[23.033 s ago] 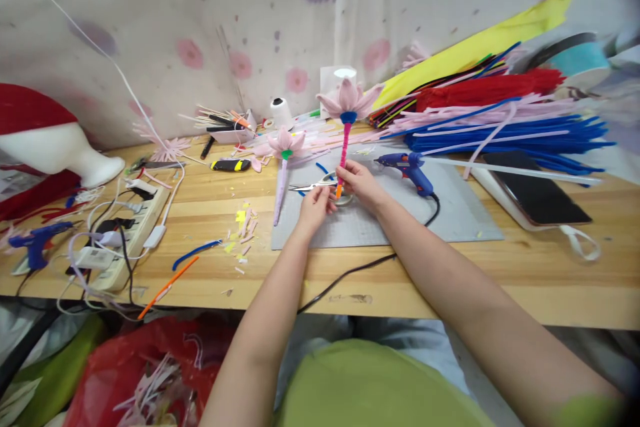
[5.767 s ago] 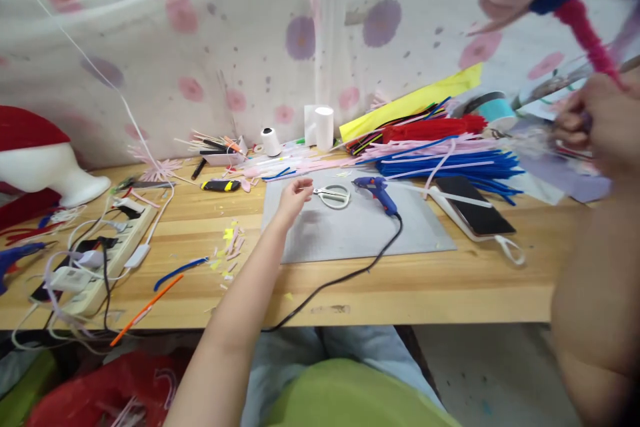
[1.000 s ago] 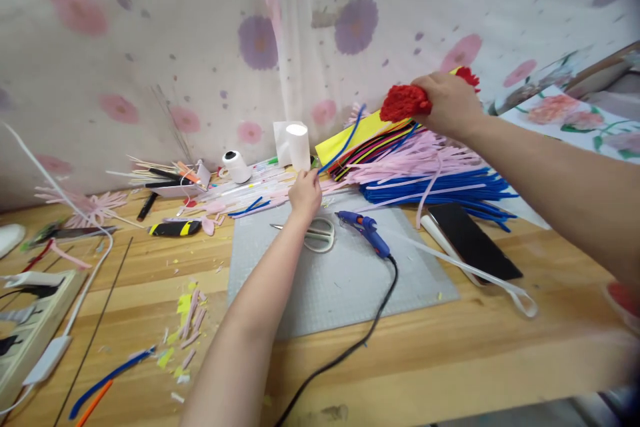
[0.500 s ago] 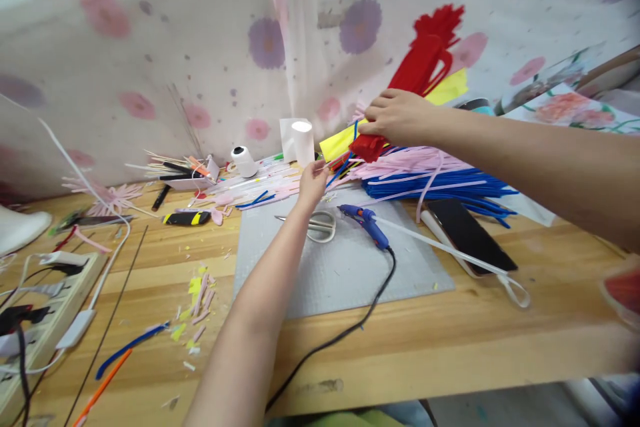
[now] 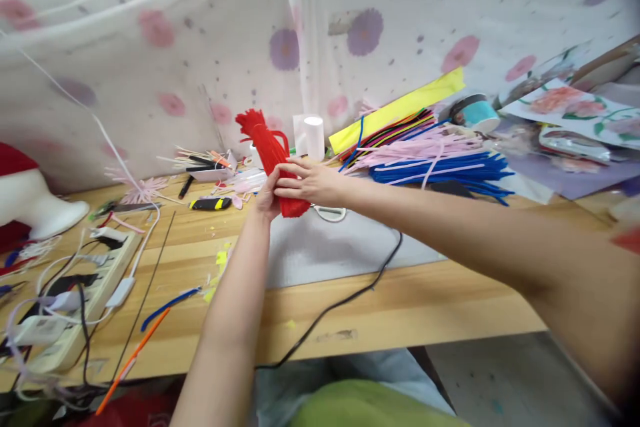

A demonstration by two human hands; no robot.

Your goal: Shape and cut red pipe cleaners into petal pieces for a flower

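A thick bundle of red pipe cleaners (image 5: 270,150) tilts above the work table between my two hands. My left hand (image 5: 269,199) is closed around its lower left side. From the right, my right hand (image 5: 313,182) lies across the bundle with its fingers wrapped over the front. Just behind my right hand, the handle loops of the scissors (image 5: 331,213) show on the grey cutting mat (image 5: 320,250). My right arm hides the glue gun, but its black cord (image 5: 345,303) runs toward the table's front edge.
Blue pipe cleaners (image 5: 450,173), pink pipe cleaners (image 5: 415,150) and a yellow sheet (image 5: 400,110) lie at the back right. A yellow-black utility knife (image 5: 211,204) rests left of the mat. On the left are a power strip (image 5: 93,307) and a white foam head (image 5: 45,203).
My right hand has carried the red bundle left and down from the back right. My left hand has come onto it. The camera view has shifted a little.
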